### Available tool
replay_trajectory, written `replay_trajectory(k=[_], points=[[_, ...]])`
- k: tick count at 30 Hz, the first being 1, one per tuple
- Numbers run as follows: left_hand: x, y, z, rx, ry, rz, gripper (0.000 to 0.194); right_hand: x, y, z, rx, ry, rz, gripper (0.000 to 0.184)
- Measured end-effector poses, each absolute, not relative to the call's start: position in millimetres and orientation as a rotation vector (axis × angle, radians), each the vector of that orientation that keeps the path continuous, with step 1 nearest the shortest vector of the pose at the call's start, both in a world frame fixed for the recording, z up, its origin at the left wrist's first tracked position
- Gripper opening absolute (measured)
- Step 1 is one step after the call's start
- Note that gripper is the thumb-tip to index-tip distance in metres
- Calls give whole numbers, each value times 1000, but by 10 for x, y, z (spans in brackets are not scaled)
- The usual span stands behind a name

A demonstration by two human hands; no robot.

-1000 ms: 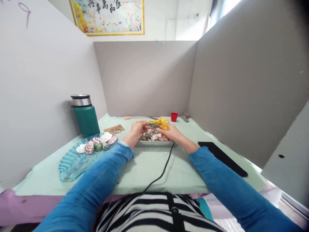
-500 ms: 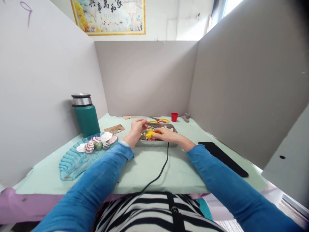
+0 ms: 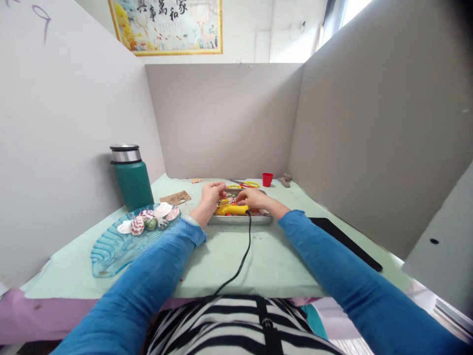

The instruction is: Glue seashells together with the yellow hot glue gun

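A metal tray (image 3: 240,221) with shells and small colourful pieces lies in front of me. Across its near side rests a yellow glue gun (image 3: 232,210), its black cord running down towards me. My left hand (image 3: 214,193) is at the tray's left edge, thumb and fingertips pinched together; whatever is between them is too small to name. Over the right part of the tray, clear of the glue gun's handle, my right hand (image 3: 253,198) bends its fingers down among the pieces. Its fingertips are close together, and what they grip, if anything, is hidden.
On the left stand a green bottle (image 3: 132,185) and a blue glass dish (image 3: 114,249) holding several shells. A wooden piece (image 3: 176,197), scissors (image 3: 244,185), a red cup (image 3: 267,179) and a grey object (image 3: 285,180) lie behind. A black flat item (image 3: 343,241) lies right. Grey panels enclose the table.
My right hand has let go of the glue gun, which now lies in the tray, and has moved slightly up and back over the pieces. My left hand has barely moved.
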State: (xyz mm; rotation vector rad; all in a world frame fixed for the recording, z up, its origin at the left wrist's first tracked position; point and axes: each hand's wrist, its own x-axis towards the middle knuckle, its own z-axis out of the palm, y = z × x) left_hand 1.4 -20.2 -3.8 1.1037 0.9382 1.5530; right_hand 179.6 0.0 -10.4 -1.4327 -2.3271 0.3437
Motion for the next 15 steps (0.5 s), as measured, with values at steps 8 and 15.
replay_trajectory(k=[8,15], points=[[14,-198,-30,1082,952,1560,12,1544,-19,-102,-1485,-2454,559,18],[4,-173,-52,1076,954,1557,19,1540,-38,-102,-1395,-2336,563,14]])
